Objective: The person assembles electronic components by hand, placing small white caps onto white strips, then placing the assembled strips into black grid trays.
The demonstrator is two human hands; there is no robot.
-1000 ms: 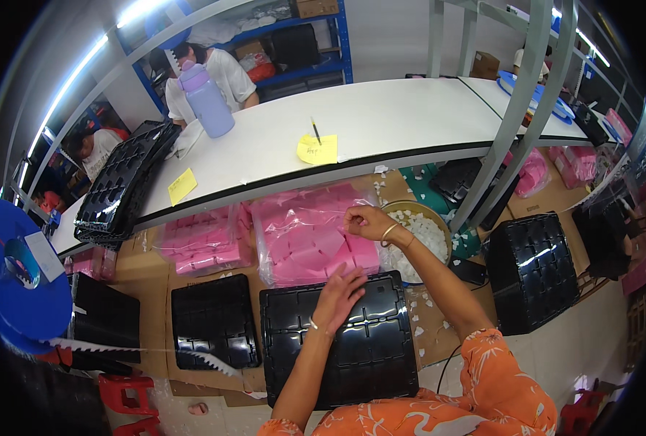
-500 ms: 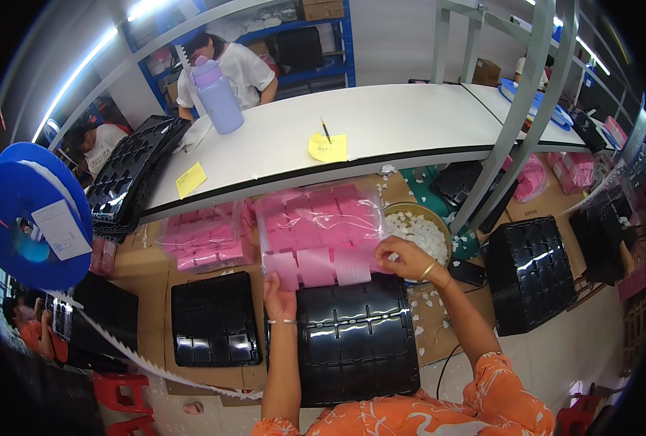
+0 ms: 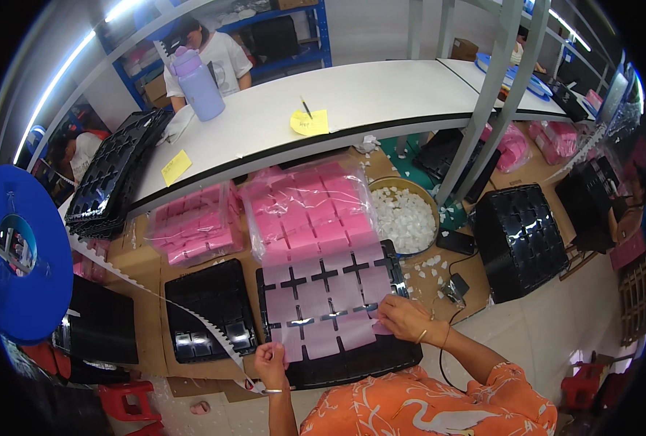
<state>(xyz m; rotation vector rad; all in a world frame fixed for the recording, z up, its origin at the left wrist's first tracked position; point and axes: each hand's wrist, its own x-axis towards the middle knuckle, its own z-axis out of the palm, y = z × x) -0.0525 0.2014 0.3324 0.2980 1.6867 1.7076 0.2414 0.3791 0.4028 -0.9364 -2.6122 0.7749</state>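
Note:
A thin pink sheet with cross-shaped cutouts lies over a black moulded plastic tray in front of me. My left hand pinches the sheet's near left corner, beside the tray's left edge. At the near right corner, my right hand has its fingers closed on the same sheet. The far end of the sheet meets a clear plastic bag packed with similar pink sheets. Dark tray surface shows through the cutouts.
A yellowish bowl of white scraps stands right of the bag. Black tray stacks flank me at left and right. A blue reel trails a white toothed strip. A purple bottle stands on the shelf; a co-worker sits behind.
Both hands have come toward me, drawing the pink sheet from the bag's near edge across the black tray. The view has shifted slightly, and the strip by the reel hangs differently.

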